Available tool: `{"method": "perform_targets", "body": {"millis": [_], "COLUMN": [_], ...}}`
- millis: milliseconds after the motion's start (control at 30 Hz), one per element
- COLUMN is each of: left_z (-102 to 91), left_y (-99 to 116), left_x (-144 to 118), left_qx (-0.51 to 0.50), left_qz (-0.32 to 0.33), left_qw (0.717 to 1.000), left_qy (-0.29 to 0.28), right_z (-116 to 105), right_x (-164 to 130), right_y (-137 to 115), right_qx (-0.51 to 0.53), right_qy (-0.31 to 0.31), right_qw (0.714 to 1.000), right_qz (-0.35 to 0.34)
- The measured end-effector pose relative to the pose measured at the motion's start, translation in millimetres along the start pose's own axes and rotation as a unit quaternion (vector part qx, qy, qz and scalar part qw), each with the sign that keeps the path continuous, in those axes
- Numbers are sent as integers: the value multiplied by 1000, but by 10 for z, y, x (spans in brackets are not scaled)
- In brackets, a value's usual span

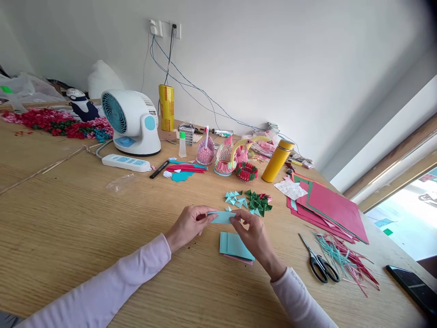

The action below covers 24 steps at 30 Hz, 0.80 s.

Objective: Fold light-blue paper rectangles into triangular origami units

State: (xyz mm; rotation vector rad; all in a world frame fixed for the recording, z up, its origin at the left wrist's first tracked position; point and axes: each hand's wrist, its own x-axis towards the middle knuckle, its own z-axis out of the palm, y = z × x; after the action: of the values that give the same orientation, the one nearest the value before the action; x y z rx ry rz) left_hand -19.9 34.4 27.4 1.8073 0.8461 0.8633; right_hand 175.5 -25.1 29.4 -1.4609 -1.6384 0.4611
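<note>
Far left edge: heap of red and pink paper bits (58, 123) along the back of the wooden table (68, 218), with a clear plastic bag behind it.
Fan: white desk fan (131, 120), blue grille, facing the camera; a white power strip (126, 162) lies just in front of its base.
Yellow roll: stands upright (166, 107) against the wall, cables running up to the wall socket.
Paper models: pink folded-paper swans (225, 155) in a row past a small glue bottle (182, 145); a red and green paper ring sits beside them.
Left arm: pale pink sleeve enters from lower left, forearm low over the table, wrist straight.
Left hand: left hand (189, 224) palm-in, fingers curled together, thumb and fingertips pinching the left end of the blue paper strip (221, 217).
Blue paper strip: held level just above the table between both hands, in front of the triangle pile.
Right hand: right hand (254, 237) back facing up, wrist bent inward, fingers bunched and pinching the strip's right end; thumb hidden underneath.
Right arm: sleeve comes in from the bottom edge, angled up and left.
Paper stack: blue sheets over a pink one (234, 246), flat on the table, directly below the hands, partly covered by the right hand.
Folded triangles: blue and green pieces (247, 200) piled just behind the strip.
Yellow flask: upright (277, 160), near the models.
Coloured sheets: red and green card (327, 207) fanned flat, well right of the hands.
Scissors: black handles (319, 262), closed, beside a tangle of paper trimmings (344, 259).
Far right: dark phone (411, 284) at the table's corner.
</note>
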Motion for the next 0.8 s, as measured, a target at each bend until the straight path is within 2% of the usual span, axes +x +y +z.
{"method": "perform_targets", "body": {"millis": [233, 433, 800], "left_z": [15, 44, 58], "left_y": [-114, -119, -134], "left_x": [17, 6, -3], "left_qx": [65, 64, 83], "left_qz": [-22, -24, -19], "left_qw": [997, 998, 995], "left_qy": [-22, -12, -46], "right_z": [118, 99, 90], "right_x": [1, -11, -10], "right_y": [98, 92, 110], "right_qx": [-66, -79, -92], "right_qy": [-55, -52, -44], "right_qw": [996, 996, 995], "right_qz": [1, -10, -20]}}
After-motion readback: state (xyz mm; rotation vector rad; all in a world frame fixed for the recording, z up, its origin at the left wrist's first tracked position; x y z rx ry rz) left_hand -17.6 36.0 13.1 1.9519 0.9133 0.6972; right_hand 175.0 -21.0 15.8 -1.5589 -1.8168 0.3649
